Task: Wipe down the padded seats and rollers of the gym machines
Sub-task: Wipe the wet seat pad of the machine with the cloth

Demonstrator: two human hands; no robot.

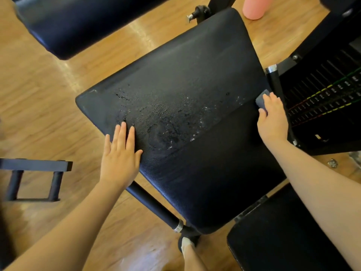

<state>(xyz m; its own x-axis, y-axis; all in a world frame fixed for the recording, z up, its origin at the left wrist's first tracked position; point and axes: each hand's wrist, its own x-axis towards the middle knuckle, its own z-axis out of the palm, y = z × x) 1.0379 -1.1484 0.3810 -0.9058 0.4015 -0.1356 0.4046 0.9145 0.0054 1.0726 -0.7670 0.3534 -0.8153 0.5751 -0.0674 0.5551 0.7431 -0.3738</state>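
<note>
The large black padded vinyl seat of the gym machine filled the middle of the view, tilted across the light wooden plank floor, its middle beaded with droplets and smeared wet patches while the band nearest the person looked darker and drier. The left hand lay flat on the seat's left edge, fingers straight and close together, gripping nothing and seemingly steadying the pad. The right hand sat at the seat's right edge, its fingers curled over a small grey cleaning pad or folded cloth, pressing it onto the vinyl just beside a black tubular handle with a chrome collar. Behind that handle stood the black weight stack with coloured markings. A pink cylindrical bottle stood on the floor past the seat's far corner. From here the likeliest slip was uneven coverage: the pad was small against the wet area, so a stroke begun at the right edge could push liquid over the left edge and onto the floor, leaving it slick near the person's foot. Working so near the handle, the knuckles might knock the metal. The flat left hand could also slide on the wet vinyl.
</note>
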